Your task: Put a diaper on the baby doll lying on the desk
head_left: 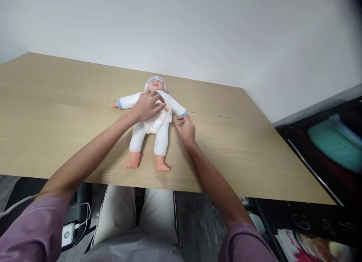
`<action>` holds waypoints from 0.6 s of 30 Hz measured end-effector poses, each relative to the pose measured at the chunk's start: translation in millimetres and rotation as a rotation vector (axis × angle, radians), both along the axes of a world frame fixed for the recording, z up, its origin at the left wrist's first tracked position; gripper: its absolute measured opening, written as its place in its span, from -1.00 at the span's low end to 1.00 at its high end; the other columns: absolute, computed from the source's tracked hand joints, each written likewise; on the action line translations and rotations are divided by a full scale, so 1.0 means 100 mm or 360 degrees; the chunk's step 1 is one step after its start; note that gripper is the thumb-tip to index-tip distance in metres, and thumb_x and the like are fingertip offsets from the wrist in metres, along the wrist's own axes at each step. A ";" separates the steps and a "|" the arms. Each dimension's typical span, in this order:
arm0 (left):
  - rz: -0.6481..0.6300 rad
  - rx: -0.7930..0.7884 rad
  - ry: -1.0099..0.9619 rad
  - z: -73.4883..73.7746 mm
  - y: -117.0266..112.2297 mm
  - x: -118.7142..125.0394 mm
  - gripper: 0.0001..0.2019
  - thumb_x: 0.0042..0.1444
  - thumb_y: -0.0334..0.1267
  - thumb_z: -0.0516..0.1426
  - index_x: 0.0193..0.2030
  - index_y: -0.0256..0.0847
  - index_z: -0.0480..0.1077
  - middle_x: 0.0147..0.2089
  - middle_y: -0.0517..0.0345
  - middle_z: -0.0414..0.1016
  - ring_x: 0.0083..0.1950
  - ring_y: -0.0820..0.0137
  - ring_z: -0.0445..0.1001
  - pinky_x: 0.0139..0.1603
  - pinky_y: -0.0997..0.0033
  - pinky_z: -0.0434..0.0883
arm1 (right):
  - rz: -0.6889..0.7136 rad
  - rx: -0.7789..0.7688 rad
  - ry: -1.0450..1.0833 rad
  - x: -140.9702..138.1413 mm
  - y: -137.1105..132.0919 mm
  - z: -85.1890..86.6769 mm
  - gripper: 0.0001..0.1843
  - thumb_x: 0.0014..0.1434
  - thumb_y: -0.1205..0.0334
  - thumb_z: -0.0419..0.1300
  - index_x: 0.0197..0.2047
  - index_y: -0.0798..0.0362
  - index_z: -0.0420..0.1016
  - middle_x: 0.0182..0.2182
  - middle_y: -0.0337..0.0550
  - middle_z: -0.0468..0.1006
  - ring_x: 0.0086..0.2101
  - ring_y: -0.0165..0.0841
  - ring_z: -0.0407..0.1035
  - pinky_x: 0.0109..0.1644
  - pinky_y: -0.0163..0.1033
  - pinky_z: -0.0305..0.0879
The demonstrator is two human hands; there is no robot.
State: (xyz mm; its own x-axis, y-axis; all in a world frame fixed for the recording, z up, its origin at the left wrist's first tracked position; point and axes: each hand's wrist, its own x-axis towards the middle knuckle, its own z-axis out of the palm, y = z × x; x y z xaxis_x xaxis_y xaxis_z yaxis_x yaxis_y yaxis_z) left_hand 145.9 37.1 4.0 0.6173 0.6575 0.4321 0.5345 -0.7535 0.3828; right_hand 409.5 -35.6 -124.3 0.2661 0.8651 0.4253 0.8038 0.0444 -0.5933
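A baby doll [152,126] in a white suit and white cap lies on its back on the wooden table [56,114], head towards the wall, feet towards me. My left hand [147,105] rests on the doll's chest just below its chin, fingers bent over the suit. My right hand [185,128] is closed around the doll's hand at the end of its blue-cuffed sleeve. The doll's other arm stretches out to the left, untouched.
A white wall stands behind the table. To the right is a dark shelf with a teal bundle [336,141]. Below the table's near edge are my knees, a white charger [68,233] with cables, and printed papers [311,247] on the floor.
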 end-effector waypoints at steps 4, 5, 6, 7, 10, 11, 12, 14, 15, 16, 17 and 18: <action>0.0037 0.0004 0.0201 -0.11 -0.01 0.18 -0.57 0.45 0.18 0.23 0.18 -0.07 0.66 0.37 -0.18 0.55 0.42 -0.30 0.36 0.45 -0.41 0.23 | -0.0072 -0.0173 0.0074 0.05 0.02 0.00 -0.55 0.35 -0.29 0.35 -0.11 -0.05 0.57 -0.35 -0.13 0.64 -0.24 -0.09 0.56 0.08 0.04 0.54; 0.0068 0.0002 0.0216 -0.13 -0.01 0.19 -0.56 0.42 0.18 0.26 0.21 -0.05 0.67 0.40 -0.18 0.53 0.43 -0.34 0.34 0.44 -0.45 0.21 | -0.0101 -0.0227 0.0081 0.06 0.01 0.01 -0.54 0.32 -0.31 0.38 -0.13 -0.06 0.57 -0.33 -0.11 0.66 -0.24 -0.09 0.56 0.03 0.02 0.53; 0.0099 -0.0003 0.0227 -0.15 -0.01 0.20 -0.54 0.39 0.18 0.29 0.23 -0.03 0.67 0.42 -0.18 0.51 0.43 -0.38 0.33 0.44 -0.47 0.20 | -0.0136 -0.0280 0.0080 0.06 0.01 0.02 -0.53 0.29 -0.31 0.42 -0.15 -0.07 0.56 -0.31 -0.09 0.68 -0.24 -0.08 0.56 0.01 0.00 0.52; 0.0123 -0.0010 0.0240 -0.15 -0.01 0.20 -0.53 0.36 0.19 0.32 0.24 -0.02 0.67 0.42 -0.18 0.50 0.44 -0.41 0.32 0.44 -0.49 0.19 | -0.0166 -0.0329 0.0072 0.07 0.00 0.04 -0.54 0.28 -0.30 0.45 -0.16 -0.07 0.56 -0.30 -0.07 0.69 -0.23 -0.07 0.56 -0.01 -0.01 0.50; 0.0152 -0.0014 0.0278 -0.15 -0.01 0.23 -0.48 0.25 0.20 0.42 0.24 -0.01 0.66 0.42 -0.18 0.48 0.46 -0.45 0.30 0.45 -0.51 0.19 | -0.0168 -0.0450 0.0062 0.07 -0.02 0.09 -0.59 0.31 -0.23 0.45 -0.26 -0.08 0.54 -0.35 -0.12 0.66 -0.28 -0.12 0.52 -0.08 -0.08 0.41; 0.0153 -0.0014 0.0287 -0.14 -0.02 0.24 -0.45 0.22 0.21 0.45 0.23 -0.01 0.66 0.41 -0.19 0.48 0.46 -0.47 0.30 0.45 -0.51 0.19 | -0.0125 -0.0468 0.0088 0.07 -0.03 0.10 -0.58 0.34 -0.22 0.42 -0.31 -0.08 0.51 -0.41 -0.16 0.62 -0.32 -0.16 0.48 -0.11 -0.10 0.37; 0.0155 -0.0013 0.0293 -0.14 -0.02 0.25 -0.42 0.19 0.22 0.47 0.23 -0.01 0.66 0.41 -0.21 0.48 0.47 -0.49 0.29 0.44 -0.52 0.19 | -0.0063 -0.0468 0.0145 0.08 -0.04 0.12 -0.55 0.38 -0.22 0.37 -0.37 -0.08 0.48 -0.46 -0.21 0.55 -0.36 -0.21 0.43 -0.15 -0.13 0.33; 0.0154 -0.0001 0.0291 -0.16 -0.01 0.27 -0.39 0.14 0.21 0.50 0.23 -0.02 0.65 0.40 -0.23 0.47 0.47 -0.53 0.28 0.44 -0.53 0.19 | 0.0090 -0.0411 0.0350 0.12 -0.05 0.17 -0.45 0.41 -0.28 0.29 -0.44 -0.08 0.40 -0.52 -0.28 0.42 -0.42 -0.29 0.31 -0.21 -0.17 0.24; 0.0150 0.0008 0.0282 -0.17 -0.01 0.27 -0.39 0.13 0.21 0.52 0.23 -0.02 0.65 0.41 -0.23 0.46 0.47 -0.54 0.28 0.44 -0.53 0.18 | 0.0173 -0.0359 0.0482 0.14 -0.04 0.21 -0.41 0.40 -0.34 0.27 -0.45 -0.08 0.37 -0.52 -0.30 0.36 -0.43 -0.32 0.26 -0.24 -0.18 0.20; 0.0144 0.0014 0.0273 -0.18 0.00 0.28 -0.38 0.12 0.20 0.52 0.23 -0.02 0.64 0.41 -0.23 0.46 0.48 -0.54 0.27 0.44 -0.53 0.18 | 0.0253 -0.0308 0.0616 0.16 -0.04 0.24 -0.38 0.37 -0.40 0.26 -0.45 -0.08 0.34 -0.52 -0.32 0.32 -0.44 -0.34 0.21 -0.26 -0.19 0.17; 0.0137 0.0017 0.0264 -0.20 0.00 0.28 -0.37 0.11 0.20 0.53 0.24 -0.01 0.63 0.42 -0.23 0.45 0.48 -0.54 0.26 0.45 -0.52 0.18 | 0.0324 -0.0266 0.0735 0.18 -0.02 0.29 -0.36 0.34 -0.45 0.28 -0.44 -0.08 0.32 -0.51 -0.33 0.29 -0.44 -0.36 0.18 -0.27 -0.20 0.15; 0.0134 0.0016 0.0259 -0.21 0.01 0.28 -0.35 0.11 0.20 0.53 0.26 -0.01 0.63 0.43 -0.23 0.44 0.49 -0.54 0.26 0.45 -0.52 0.18 | 0.0385 -0.0238 0.0827 0.18 0.01 0.34 -0.34 0.30 -0.49 0.30 -0.43 -0.09 0.31 -0.50 -0.34 0.27 -0.44 -0.37 0.15 -0.29 -0.20 0.14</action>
State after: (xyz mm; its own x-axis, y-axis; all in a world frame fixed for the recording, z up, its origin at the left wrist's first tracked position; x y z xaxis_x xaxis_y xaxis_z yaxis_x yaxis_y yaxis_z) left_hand 173.8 37.8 -16.7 0.6223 0.7060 0.3381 0.6502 -0.7067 0.2790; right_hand 427.4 -34.6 -90.5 0.1948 0.9676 0.1608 0.3838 0.0757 -0.9203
